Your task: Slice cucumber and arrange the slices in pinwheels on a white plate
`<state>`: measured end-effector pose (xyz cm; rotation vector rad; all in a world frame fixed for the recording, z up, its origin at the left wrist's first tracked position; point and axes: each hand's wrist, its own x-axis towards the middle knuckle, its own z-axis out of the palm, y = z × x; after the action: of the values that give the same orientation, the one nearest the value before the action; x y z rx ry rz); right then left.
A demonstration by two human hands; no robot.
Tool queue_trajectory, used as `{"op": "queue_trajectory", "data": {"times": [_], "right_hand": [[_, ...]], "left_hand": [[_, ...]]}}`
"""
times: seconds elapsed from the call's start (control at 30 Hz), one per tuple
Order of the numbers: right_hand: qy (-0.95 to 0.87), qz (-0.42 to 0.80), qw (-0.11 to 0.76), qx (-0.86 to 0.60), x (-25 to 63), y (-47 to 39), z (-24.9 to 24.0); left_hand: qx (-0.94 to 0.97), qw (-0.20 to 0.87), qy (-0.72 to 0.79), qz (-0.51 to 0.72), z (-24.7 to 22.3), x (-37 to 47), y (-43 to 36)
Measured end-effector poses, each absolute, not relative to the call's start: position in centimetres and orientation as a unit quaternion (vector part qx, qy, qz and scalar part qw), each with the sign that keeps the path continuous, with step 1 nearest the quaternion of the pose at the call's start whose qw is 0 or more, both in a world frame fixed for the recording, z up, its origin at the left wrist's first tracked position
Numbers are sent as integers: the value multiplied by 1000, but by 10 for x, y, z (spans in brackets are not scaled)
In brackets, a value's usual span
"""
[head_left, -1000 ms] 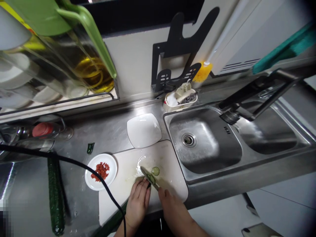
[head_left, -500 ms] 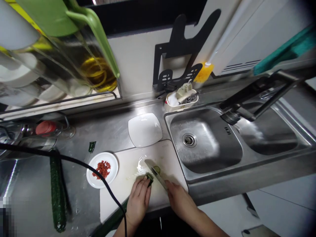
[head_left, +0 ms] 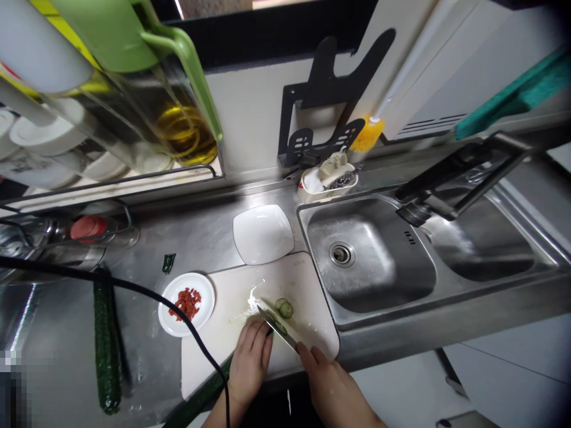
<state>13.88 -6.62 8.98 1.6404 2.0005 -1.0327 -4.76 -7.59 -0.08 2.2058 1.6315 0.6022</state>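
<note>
My left hand is closed over the cut end of a long cucumber, which runs down to the lower left past the board's edge. In my right hand is a kitchen knife, its blade slanting up and left against the cucumber's end beside my left fingertips. A few round cucumber slices lie on the white cutting board, just beyond the blade. Part of the cucumber's end is hidden by the blade and my fingers.
A plate of small red pieces overlaps the board's left edge. Behind the board sits a white square plate. Another cucumber lies left, a cucumber stub nearer. The steel sink is right. A black cable crosses the view.
The knife has moved left and down from the single slice to the cucumber's end. More slices now show on the board. My left hand has barely shifted.
</note>
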Motion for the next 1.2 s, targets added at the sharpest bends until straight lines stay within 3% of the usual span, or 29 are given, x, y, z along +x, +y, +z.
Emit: {"op": "queue_trajectory", "data": {"times": [0.8, 1.2], "right_hand": [[703, -366, 222, 568, 138, -74, 95], [703, -377, 190, 573, 134, -63, 101]], "left_hand": [[779, 155, 570, 209, -3, -47, -76], [781, 159, 564, 217, -6, -49, -77]]}}
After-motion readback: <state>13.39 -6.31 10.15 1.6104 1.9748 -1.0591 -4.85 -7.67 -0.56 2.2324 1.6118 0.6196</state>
